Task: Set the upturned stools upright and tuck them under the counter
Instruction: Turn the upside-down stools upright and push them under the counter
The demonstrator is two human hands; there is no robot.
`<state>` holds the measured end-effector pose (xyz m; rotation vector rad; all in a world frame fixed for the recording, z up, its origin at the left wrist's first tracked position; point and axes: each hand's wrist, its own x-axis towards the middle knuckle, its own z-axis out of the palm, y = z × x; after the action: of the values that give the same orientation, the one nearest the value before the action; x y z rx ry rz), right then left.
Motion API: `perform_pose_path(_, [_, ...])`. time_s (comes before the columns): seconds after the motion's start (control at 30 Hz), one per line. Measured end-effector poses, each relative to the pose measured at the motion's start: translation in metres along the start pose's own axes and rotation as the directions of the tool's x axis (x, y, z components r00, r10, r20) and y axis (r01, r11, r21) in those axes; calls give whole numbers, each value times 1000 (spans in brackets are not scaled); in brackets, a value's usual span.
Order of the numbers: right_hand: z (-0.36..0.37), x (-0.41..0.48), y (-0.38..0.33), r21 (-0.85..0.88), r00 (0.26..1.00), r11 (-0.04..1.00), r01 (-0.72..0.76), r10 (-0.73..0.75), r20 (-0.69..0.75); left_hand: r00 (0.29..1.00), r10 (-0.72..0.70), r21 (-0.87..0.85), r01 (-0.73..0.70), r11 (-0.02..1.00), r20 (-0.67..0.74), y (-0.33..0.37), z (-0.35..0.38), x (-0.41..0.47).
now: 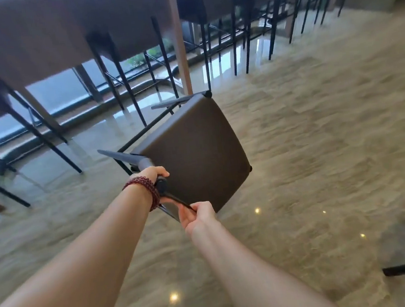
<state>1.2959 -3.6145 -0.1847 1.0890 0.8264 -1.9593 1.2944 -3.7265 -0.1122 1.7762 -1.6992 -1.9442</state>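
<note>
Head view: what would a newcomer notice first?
A brown stool is tilted mid-frame, seat facing the camera, gripped by the left hand at a corner and the right hand on a black bar. Behind it, more stools stand tucked under the counter.

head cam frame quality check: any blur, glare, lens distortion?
Head view: motion blur smears the floor and counter; the held stool, left hand and right hand look sharper. Head view: light glints spot the glossy floor, with window reflections near the counter. Head view: wide-angle stretch fans the legs of the tucked stools.
</note>
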Motion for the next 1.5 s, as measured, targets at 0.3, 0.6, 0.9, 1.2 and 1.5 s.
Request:
perform_pose_path(0.3, [132, -26, 30, 10, 995, 996, -94, 94, -17, 1000, 20, -72, -19, 997, 18, 125, -80, 19])
perform_pose_path(0.6, [256, -22, 63, -248, 983, 961, 122, -151, -101, 996, -21, -142, 33, 989, 83, 226, -152, 77])
perform_pose_path(0.9, [392, -11, 103, -245, 936, 919, 308, -339, -94, 873, 487, 498, -431, 753, 19, 337, -223, 146])
perform_pose_path(1.2, [493, -9, 124, -87, 967, 963, 254, -255, -10, 408, 616, 737, -422, -528, 674, 381, -278, 204])
perform_pose_path(1.5, [526, 0, 124, -10, 976, 995, 97, -93, 195, 386, 484, 605, -317, -730, 786, 398, -302, 235])
